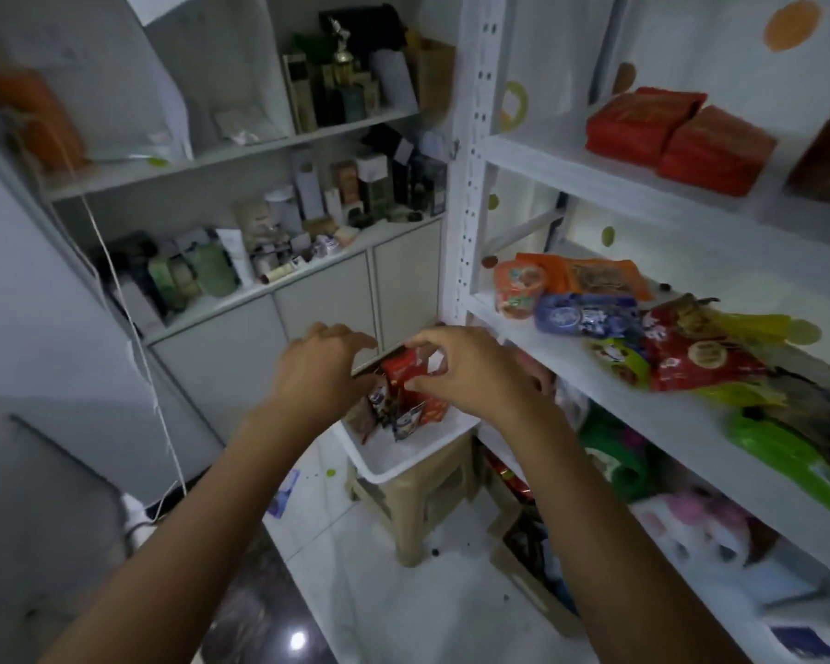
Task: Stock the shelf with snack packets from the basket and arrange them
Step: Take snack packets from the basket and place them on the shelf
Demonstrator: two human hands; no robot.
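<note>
**Both hands over the basket, right hand pinching a red packet**

Both hands reach out over the white basket [403, 464], which sits on a beige plastic stool [410, 510] at about 6 o'clock from them. Right hand [466, 371] pinches the top of a red snack packet [406, 371] between thumb and fingertips, the packet upright above the others. Left hand [317, 371] hovers at 9 o'clock of that packet, fingers spread and curled, gripping nothing. More packets [394, 414], red, brown and blue, stand on end in the far part of the basket; its near part is bare.

At 3 o'clock from the hands rises the white shelf [595, 376]. On its middle board lies a loose heap of snack packets [643, 337], orange, blue, red, yellow and green. Two red bags [676, 141] lie side by side on the board above. At 11 o'clock a grey cabinet [307, 304] carries crowded bottles and boxes [269, 242].
</note>
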